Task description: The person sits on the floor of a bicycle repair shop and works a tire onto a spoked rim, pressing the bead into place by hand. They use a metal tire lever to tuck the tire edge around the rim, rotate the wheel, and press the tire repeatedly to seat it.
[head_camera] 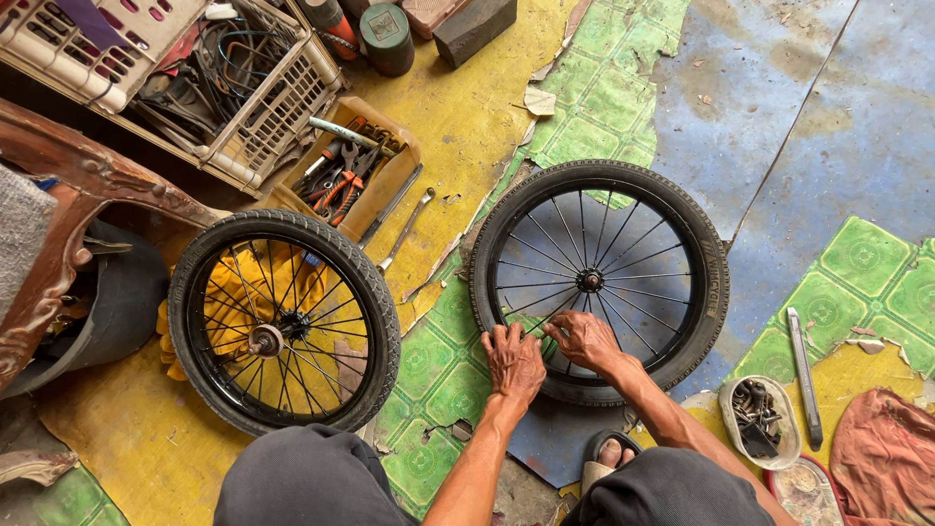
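Note:
Two small black bicycle wheels lie flat on the floor. The right wheel has thin spokes and a hub at its middle. My left hand presses flat on its near tyre edge, fingers spread. My right hand rests on the same near edge, fingers curled over the rim and spokes. The left wheel lies apart, over a yellow cloth, with no hand on it.
A wooden tray of tools and a loose wrench lie behind the wheels. Plastic baskets stand at the back left. A bowl of bolts and a flat tool sit at the right. My knees are at the bottom.

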